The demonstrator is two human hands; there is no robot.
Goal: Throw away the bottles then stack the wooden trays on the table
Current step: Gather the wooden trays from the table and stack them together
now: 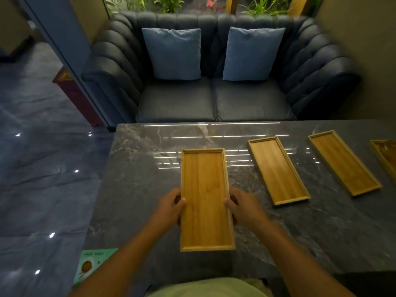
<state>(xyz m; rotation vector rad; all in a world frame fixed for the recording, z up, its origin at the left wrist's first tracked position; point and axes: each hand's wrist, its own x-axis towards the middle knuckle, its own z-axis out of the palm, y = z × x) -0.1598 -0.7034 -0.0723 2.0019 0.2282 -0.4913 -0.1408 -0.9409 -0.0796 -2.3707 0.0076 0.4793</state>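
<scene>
I observe the nearest wooden tray (205, 198) at lower centre of the frame, held between my left hand (171, 207) and right hand (244, 207), each grip clamped on one long edge about midway along. Three more trays (278, 170) lie to its right on the bench (132, 168), apart from one another.

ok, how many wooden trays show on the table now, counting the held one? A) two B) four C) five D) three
B: the held tray, gripped by the left hand and right hand, plus a second tray, a third tray and a fourth tray cut off at the right edge, all on the marble table.
</scene>
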